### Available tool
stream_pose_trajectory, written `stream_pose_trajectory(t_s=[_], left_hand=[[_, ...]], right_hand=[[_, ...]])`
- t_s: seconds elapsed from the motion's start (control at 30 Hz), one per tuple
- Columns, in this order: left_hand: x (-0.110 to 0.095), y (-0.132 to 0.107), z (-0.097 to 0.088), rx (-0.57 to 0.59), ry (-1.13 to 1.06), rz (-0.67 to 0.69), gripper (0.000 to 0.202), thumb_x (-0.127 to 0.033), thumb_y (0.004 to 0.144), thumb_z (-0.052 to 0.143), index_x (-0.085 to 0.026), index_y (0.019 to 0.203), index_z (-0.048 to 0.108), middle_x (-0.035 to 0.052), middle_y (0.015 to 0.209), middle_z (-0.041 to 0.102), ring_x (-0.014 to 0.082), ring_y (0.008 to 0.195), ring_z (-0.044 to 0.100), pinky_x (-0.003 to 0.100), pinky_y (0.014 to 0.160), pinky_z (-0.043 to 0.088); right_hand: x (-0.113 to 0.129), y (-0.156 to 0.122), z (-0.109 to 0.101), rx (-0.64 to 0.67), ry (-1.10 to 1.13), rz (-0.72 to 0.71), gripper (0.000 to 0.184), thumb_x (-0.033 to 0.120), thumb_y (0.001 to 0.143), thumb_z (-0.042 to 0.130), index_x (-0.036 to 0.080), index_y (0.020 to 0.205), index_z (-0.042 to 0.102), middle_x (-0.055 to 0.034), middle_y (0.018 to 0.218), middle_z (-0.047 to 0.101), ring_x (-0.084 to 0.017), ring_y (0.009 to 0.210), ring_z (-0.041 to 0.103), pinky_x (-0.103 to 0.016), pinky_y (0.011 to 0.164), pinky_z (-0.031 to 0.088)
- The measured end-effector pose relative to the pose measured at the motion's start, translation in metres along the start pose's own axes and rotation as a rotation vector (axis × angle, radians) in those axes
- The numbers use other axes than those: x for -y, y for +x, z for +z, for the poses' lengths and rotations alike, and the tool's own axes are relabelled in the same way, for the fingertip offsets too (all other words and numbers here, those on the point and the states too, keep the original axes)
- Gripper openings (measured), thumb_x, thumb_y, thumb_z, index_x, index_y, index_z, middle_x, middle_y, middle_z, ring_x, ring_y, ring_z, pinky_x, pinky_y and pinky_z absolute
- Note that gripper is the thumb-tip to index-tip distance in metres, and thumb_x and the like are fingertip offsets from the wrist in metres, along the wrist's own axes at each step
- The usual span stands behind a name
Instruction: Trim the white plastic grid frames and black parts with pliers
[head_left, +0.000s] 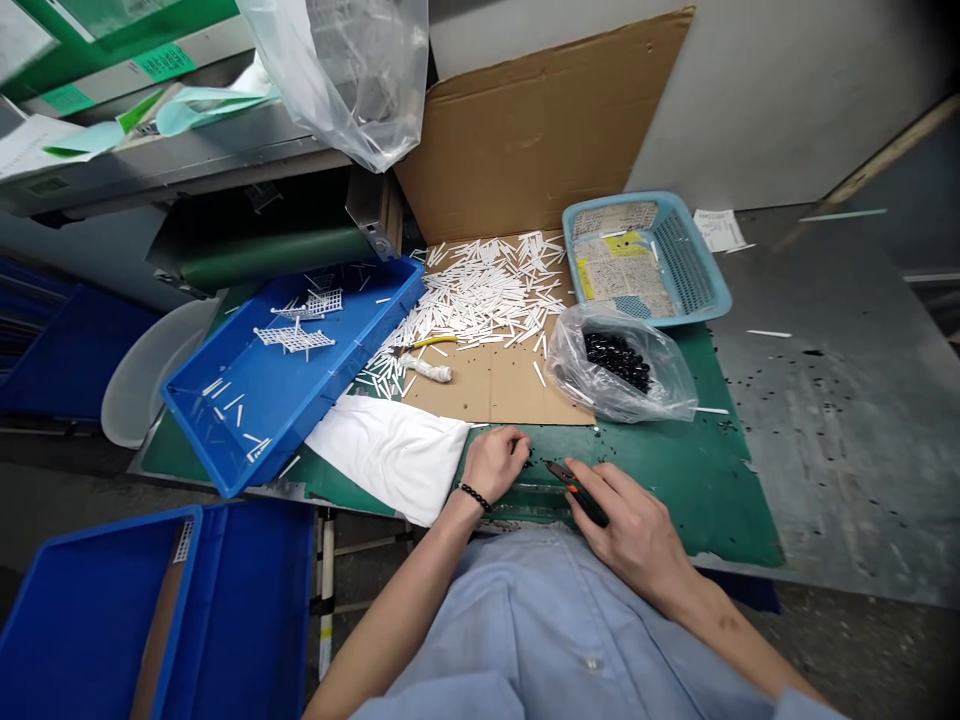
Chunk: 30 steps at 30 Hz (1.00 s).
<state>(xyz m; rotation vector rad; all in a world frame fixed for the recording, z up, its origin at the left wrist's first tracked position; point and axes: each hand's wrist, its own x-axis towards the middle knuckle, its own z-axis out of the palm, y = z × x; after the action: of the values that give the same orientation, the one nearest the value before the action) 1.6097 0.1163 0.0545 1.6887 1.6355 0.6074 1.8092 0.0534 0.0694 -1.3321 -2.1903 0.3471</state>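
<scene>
My left hand (495,462) is closed over the green mat's front part, its fingertips curled together; whatever they hold, if anything, is too small or hidden to name. Just to its right, my right hand (637,525) grips a pair of black-and-orange pliers (581,492), jaws pointing toward the left hand. Small black bits lie on the mat (679,465) between and around the hands. Beyond them, a clear plastic bag (667,390) stands open with many small black pieces (619,362) inside. A white cloth (390,450) lies beside my left hand.
White sticks (487,295) are heaped on cardboard (487,385), near a yellow-handled tool (435,341) and a white wrapped item (430,370). A blue tray (300,390) with white lattice parts (294,337) sits left. A light-blue basket (709,290) stands back right; a conveyor (277,255) back left.
</scene>
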Motion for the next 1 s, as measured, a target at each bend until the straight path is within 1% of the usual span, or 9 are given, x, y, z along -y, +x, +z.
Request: stream_pose_trajectory(t_s=[0.1,0.17,0.4,0.5,0.6,0.67,0.8,0.87,1.0], left_hand=[[0.003,-0.002,0.004,-0.011,0.214,0.096,0.023,-0.028,0.089,0.048,-0.020,0.089,0.069,0.0064,0.087,0.067,0.0186,0.083,0.059,0.027,0.077,0.040],[0.005,-0.003,0.005,0.003,0.277,0.104,0.024,-0.029,0.091,0.047,-0.020,0.093,0.069,0.0074,0.089,0.067,0.0197,0.085,0.060,0.028,0.078,0.041],[0.002,0.001,0.002,0.061,0.367,0.085,0.023,-0.030,0.091,0.047,-0.022,0.093,0.069,0.0085,0.092,0.067,0.0217,0.086,0.061,0.029,0.078,0.042],[-0.003,0.002,0.003,0.039,0.354,0.041,0.022,-0.027,0.088,0.048,-0.019,0.088,0.069,0.0097,0.091,0.067,0.0215,0.086,0.060,0.029,0.077,0.041],[-0.006,0.001,0.001,-0.013,0.174,-0.049,0.019,-0.026,0.084,0.051,-0.018,0.079,0.068,0.0063,0.075,0.065,0.0182,0.074,0.058,0.027,0.069,0.040],[-0.008,-0.002,-0.003,-0.010,-0.082,-0.163,0.018,-0.028,0.080,0.055,-0.017,0.072,0.066,0.0015,0.062,0.058,0.0140,0.060,0.051,0.024,0.059,0.036],[-0.016,-0.013,-0.015,0.140,-0.637,-0.439,0.020,-0.035,0.073,0.062,-0.015,0.071,0.060,-0.0086,0.047,0.034,0.0060,0.040,0.023,0.021,0.042,0.017],[-0.020,-0.018,-0.021,0.199,-0.779,-0.511,0.023,-0.037,0.070,0.066,-0.015,0.072,0.058,-0.0113,0.045,0.026,0.0045,0.039,0.014,0.022,0.040,0.008],[-0.025,-0.025,-0.024,0.229,-0.882,-0.521,0.028,-0.039,0.067,0.071,-0.015,0.071,0.057,-0.0119,0.043,0.025,0.0030,0.039,0.013,0.021,0.039,0.005]], right_hand=[[-0.001,-0.001,0.001,-0.003,-0.011,0.001,0.036,0.024,0.092,0.050,0.018,0.128,0.052,-0.0039,0.090,0.058,-0.016,0.082,0.056,-0.027,0.075,0.045],[-0.001,-0.001,0.001,0.004,-0.019,-0.001,0.035,0.024,0.093,0.048,0.018,0.127,0.053,-0.0041,0.089,0.058,-0.015,0.082,0.056,-0.027,0.073,0.045],[-0.001,0.001,0.001,0.020,-0.035,-0.013,0.035,0.025,0.094,0.046,0.018,0.128,0.052,-0.0041,0.089,0.057,-0.015,0.082,0.055,-0.027,0.073,0.045],[-0.001,0.000,0.001,0.025,-0.043,-0.007,0.035,0.026,0.094,0.046,0.018,0.128,0.051,-0.0042,0.090,0.057,-0.016,0.083,0.055,-0.028,0.074,0.044],[-0.001,0.000,0.001,0.041,-0.084,0.007,0.038,0.026,0.093,0.047,0.017,0.130,0.050,-0.0050,0.092,0.056,-0.017,0.084,0.053,-0.030,0.076,0.044],[0.000,0.002,0.000,0.081,-0.159,0.009,0.040,0.026,0.092,0.048,0.016,0.130,0.049,-0.0064,0.095,0.056,-0.019,0.085,0.052,-0.032,0.076,0.043],[0.005,0.007,-0.002,0.181,-0.320,-0.006,0.041,0.027,0.091,0.049,0.015,0.130,0.049,-0.0085,0.097,0.055,-0.022,0.084,0.049,-0.035,0.074,0.040],[0.008,0.009,-0.003,0.197,-0.343,-0.017,0.042,0.026,0.090,0.049,0.015,0.131,0.049,-0.0089,0.097,0.055,-0.022,0.085,0.048,-0.035,0.074,0.039],[0.009,0.009,-0.003,0.197,-0.354,-0.032,0.043,0.026,0.090,0.050,0.015,0.131,0.048,-0.0090,0.096,0.055,-0.023,0.086,0.048,-0.034,0.074,0.038]])
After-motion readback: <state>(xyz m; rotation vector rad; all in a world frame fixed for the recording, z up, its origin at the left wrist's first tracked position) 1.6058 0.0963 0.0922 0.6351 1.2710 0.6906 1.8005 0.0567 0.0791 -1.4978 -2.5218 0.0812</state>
